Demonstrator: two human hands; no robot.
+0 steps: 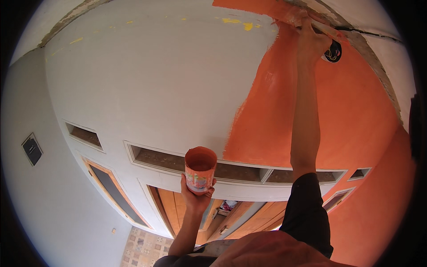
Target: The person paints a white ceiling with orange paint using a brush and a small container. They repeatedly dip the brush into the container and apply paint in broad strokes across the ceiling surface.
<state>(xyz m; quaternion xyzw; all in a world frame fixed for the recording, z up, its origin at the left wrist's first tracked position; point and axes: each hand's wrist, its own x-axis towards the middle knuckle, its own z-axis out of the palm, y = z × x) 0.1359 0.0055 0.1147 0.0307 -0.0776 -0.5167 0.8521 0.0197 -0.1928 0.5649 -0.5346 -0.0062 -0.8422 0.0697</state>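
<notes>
My left hand (195, 196) grips a cylindrical tub (200, 167) with orange paint inside and smears on its printed outside. My right arm reaches high up, and my right hand (307, 38) is closed on what looks like a paintbrush (324, 29), its bristles hard to make out against the orange band at the wall's top edge. Beside that hand is a dark round opening (334, 53) with wires. The wall is orange (262, 115) on the right and pale grey (142, 80) on the left, with yellow flecks near the top.
Recessed slots (158, 155) run across the wall above wooden doors (173, 202). A framed narrow window (111, 187) and a small dark panel (32, 149) are on the left. Patterned floor tiles (142, 247) show below. A cracked ceiling edge (356, 38) borders the upper right.
</notes>
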